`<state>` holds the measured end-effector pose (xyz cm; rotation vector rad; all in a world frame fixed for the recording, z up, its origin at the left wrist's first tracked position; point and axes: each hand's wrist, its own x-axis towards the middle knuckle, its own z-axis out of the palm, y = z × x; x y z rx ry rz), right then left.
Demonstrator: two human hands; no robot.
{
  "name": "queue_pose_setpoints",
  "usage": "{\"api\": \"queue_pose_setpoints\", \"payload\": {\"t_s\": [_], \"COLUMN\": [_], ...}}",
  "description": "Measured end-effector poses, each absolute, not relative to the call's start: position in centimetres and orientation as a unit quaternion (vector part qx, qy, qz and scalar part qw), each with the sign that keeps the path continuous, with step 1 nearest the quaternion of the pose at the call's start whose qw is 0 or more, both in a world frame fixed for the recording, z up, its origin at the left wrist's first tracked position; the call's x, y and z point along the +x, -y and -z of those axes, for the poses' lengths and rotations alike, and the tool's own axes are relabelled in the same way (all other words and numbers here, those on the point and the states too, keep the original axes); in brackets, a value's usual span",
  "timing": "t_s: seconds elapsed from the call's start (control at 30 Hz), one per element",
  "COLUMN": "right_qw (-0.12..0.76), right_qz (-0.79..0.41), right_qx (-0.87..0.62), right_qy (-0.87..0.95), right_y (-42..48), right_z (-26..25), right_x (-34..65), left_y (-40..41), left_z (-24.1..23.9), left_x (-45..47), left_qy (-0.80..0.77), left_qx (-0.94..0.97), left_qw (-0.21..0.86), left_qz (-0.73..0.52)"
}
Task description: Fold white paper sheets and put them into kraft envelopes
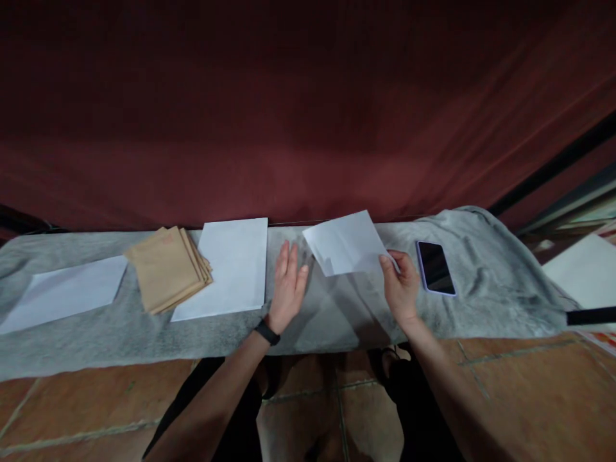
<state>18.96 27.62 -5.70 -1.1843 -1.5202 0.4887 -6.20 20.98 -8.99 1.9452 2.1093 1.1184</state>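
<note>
My right hand [400,287] pinches the right edge of a folded white paper sheet [345,244] and holds it just above the grey cloth [120,333]. My left hand [287,287] is open, fingers stretched out flat, hovering over the cloth just left of the sheet; a black band sits on its wrist. A stack of white paper [226,269] lies to the left of that hand. Several brown envelopes [168,268] lie fanned beside the stack.
Another white sheet [65,292] lies at the far left of the cloth. A phone [436,267] with a dark screen lies right of my right hand. A dark red curtain [308,109] hangs behind. Tiled floor [520,398] and my legs are below.
</note>
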Motion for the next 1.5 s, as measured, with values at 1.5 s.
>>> {"api": "queue_pose_setpoints", "payload": {"t_s": [1.5], "right_qw": [0.178], "right_qz": [-0.213], "right_qx": [-0.572], "right_qy": [0.772], "right_y": [-25.6], "right_z": [12.0], "right_x": [14.0], "left_y": [-20.6], "left_z": [10.3], "left_x": [-9.7], "left_qy": [-0.716], "left_qx": [0.485], "left_qw": [0.358], "left_qz": [-0.354]}}
